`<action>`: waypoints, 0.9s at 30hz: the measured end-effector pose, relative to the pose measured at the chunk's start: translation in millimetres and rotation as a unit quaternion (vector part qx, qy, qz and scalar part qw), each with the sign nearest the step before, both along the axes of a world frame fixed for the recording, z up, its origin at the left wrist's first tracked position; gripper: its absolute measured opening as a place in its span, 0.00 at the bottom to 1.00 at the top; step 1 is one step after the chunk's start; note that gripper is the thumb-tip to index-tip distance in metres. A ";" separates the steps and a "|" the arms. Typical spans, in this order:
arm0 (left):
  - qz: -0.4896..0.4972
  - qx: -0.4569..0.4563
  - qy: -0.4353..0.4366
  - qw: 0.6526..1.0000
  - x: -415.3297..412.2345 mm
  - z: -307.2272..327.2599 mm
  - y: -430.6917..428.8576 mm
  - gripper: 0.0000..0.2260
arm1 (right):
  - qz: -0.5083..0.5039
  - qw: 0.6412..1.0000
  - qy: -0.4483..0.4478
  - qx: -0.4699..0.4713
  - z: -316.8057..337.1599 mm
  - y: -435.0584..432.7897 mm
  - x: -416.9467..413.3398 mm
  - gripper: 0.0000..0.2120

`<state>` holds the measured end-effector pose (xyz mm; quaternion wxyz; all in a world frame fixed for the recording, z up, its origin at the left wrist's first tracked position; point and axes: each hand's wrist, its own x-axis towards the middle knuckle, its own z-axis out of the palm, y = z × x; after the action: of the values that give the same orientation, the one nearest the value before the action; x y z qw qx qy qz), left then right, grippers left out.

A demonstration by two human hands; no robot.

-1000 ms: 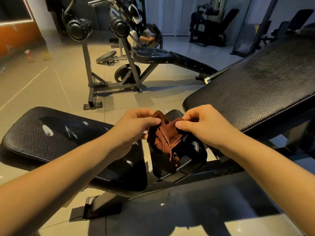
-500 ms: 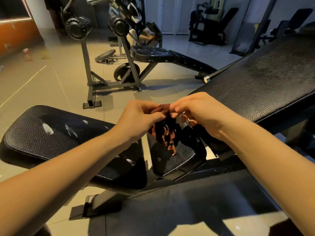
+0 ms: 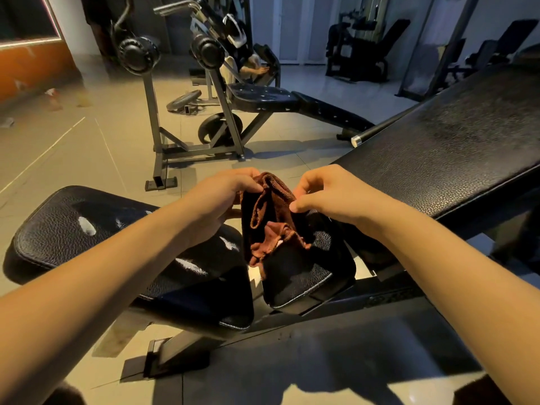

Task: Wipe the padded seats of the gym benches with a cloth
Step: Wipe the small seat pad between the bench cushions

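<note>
Cloth shadowed, left hand, right hand pinching

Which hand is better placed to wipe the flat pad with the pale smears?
Probably the left hand: it pinches the cloth and its forearm lies over the flat pad. The right hand pinches it too, but sits nearer the inclined backrest.

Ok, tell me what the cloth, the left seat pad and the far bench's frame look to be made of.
Cloth: rust-brown terry-like fabric, matte, with a fuzzy nap and limp folds.
Left seat pad: black vinyl or leather-look cover, probably over foam; pebbled grain, glossy highlights.
Far bench's frame: grey painted metal tube, likely steel; square section, dull sheen.
</note>
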<state>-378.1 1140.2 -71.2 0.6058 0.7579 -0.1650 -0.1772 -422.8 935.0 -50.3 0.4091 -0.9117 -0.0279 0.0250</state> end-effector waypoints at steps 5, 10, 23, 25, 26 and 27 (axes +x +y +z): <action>0.066 0.017 -0.046 0.997 1.7 -2.9 0.6 0.09 | -0.010 0.998 -0.043 0.051 6.0 -0.1 10.2 0.05; 0.031 -0.043 0.014 0.999 1.6 -3.5 3.9 0.09 | -0.002 0.997 -0.048 0.053 3.7 3.8 19.2 0.05; 0.073 0.091 -0.269 0.956 11.1 -13.0 9.3 0.06 | 0.077 0.979 -0.190 -0.018 0.1 -0.9 37.7 0.08; 0.052 0.156 -0.312 0.936 10.6 -29.0 6.0 0.08 | 0.087 0.970 -0.199 -0.113 -3.1 -1.7 38.1 0.09; 0.022 0.211 -0.304 0.929 10.6 -38.5 3.7 0.08 | 0.104 0.965 -0.173 -0.167 -8.6 -2.9 38.3 0.09; -0.018 0.269 -0.280 0.921 8.4 -46.9 0.8 0.07 | 0.122 0.960 -0.138 -0.213 -14.8 -3.9 37.2 0.07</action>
<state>-369.7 1141.0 -118.1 0.3052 0.9076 -0.2881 -0.0062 -385.6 931.1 -65.1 0.1915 -0.9620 -0.1890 -0.0465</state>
